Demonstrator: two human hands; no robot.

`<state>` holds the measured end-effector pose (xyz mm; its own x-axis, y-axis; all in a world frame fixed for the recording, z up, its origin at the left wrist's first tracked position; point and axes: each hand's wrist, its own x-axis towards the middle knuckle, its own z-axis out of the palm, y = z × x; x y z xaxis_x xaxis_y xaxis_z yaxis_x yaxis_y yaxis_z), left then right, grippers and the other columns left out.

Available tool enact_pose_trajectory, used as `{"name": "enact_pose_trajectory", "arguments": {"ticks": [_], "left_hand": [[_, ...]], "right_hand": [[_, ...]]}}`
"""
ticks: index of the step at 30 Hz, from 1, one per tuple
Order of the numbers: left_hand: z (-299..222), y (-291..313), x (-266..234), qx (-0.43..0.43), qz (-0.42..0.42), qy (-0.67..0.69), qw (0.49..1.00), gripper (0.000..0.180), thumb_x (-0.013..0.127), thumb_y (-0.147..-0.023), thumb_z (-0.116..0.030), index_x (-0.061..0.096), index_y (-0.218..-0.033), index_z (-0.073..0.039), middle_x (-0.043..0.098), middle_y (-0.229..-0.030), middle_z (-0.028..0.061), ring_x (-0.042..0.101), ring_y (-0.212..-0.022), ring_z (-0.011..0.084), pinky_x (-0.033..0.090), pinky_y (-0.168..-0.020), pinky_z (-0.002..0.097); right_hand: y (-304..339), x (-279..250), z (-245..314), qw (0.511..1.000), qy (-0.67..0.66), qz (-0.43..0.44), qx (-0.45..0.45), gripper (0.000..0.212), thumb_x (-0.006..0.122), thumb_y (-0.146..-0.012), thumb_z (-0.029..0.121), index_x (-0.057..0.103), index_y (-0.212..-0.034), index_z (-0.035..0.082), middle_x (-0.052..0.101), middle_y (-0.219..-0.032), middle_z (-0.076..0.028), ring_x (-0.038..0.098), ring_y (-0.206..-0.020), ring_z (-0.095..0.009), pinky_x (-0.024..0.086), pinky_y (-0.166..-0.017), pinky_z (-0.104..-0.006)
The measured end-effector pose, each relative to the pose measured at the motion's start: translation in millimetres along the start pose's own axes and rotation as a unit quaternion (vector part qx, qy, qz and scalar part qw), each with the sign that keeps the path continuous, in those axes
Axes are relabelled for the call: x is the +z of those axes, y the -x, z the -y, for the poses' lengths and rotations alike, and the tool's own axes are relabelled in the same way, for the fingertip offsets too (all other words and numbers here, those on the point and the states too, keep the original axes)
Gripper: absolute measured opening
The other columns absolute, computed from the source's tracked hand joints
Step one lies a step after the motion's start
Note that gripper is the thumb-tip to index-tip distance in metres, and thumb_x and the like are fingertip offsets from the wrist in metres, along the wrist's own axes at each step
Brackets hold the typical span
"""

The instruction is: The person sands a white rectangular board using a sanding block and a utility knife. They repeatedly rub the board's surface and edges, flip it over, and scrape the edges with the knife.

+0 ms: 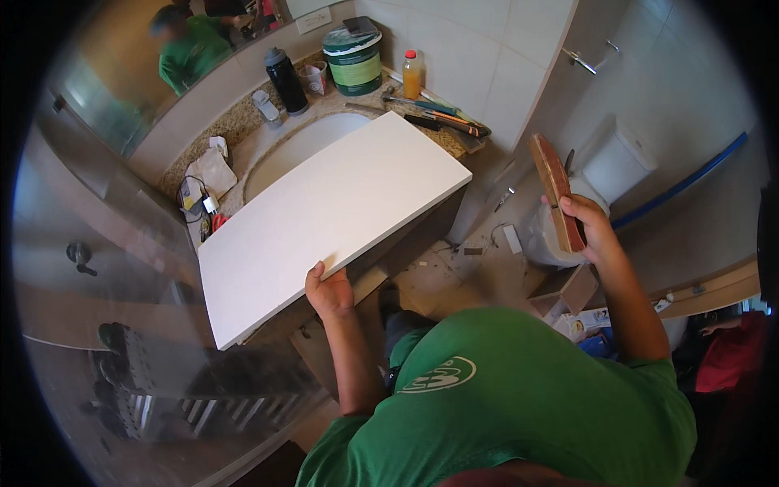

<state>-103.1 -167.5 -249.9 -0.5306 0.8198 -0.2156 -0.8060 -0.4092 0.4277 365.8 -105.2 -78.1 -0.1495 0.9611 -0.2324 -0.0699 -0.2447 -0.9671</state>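
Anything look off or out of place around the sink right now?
A white board lies tilted across the sink, overhanging the counter, steadied only by the left hand. The right hand holds a wooden block away from it.

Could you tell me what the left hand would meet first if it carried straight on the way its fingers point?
Probably just the white panel the left hand already grips; beyond it lies the sink, though depth is unclear.

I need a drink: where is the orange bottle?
In the head view, the orange bottle stands at the counter's back right corner against the tiled wall, right of the green bucket.
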Motion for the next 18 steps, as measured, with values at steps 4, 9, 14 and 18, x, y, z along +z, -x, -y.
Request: {"name": "enact_pose_trajectory", "arguments": {"ticks": [4,9,14,18], "left_hand": [[-1,-16,-14,0.024,-0.011,-0.001,1.0,0.034,0.064,-0.084,-0.003,0.055,-0.114,0.008,0.061,-0.124,0.0213,0.061,-0.117,0.0369,0.049,-0.108,0.0516],[7,-32,-14,0.029,-0.021,-0.001,0.999,0.034,0.064,-0.084,-0.001,0.053,-0.114,0.009,0.06,-0.122,0.0216,0.061,-0.116,0.039,0.05,-0.108,0.0529],[11,-32,-14,0.028,-0.04,-0.009,0.999,0.031,0.062,-0.085,0.0,0.052,-0.112,0.01,0.059,-0.121,0.0232,0.061,-0.115,0.0394,0.051,-0.107,0.0523],[13,-29,-23,0.017,-0.039,-0.006,0.999,0.027,0.062,-0.087,0.0,0.053,-0.111,0.009,0.06,-0.12,0.0227,0.062,-0.114,0.0382,0.052,-0.105,0.0509]], "right_hand": [[1,-11,-17,1.0,0.007,-0.001,0.007,0.05,0.067,-0.098,0.031,0.062,-0.132,-0.006,0.07,-0.119,-0.011,0.063,-0.097,-0.015,0.052,-0.09,-0.0319],[-7,-13,-24,0.999,-0.004,0.012,0.032,0.047,0.067,-0.098,0.032,0.066,-0.126,-0.006,0.068,-0.101,-0.007,0.064,-0.088,-0.014,0.051,-0.081,-0.028],[-9,1,-27,1.0,-0.001,-0.007,0.031,0.045,0.068,-0.098,0.031,0.067,-0.124,-0.005,0.067,-0.093,-0.005,0.063,-0.084,-0.013,0.049,-0.077,-0.0268],[-6,6,-29,0.999,0.011,-0.005,0.042,0.044,0.067,-0.097,0.031,0.067,-0.123,-0.005,0.067,-0.093,-0.004,0.061,-0.083,-0.012,0.048,-0.076,-0.0264]]}}
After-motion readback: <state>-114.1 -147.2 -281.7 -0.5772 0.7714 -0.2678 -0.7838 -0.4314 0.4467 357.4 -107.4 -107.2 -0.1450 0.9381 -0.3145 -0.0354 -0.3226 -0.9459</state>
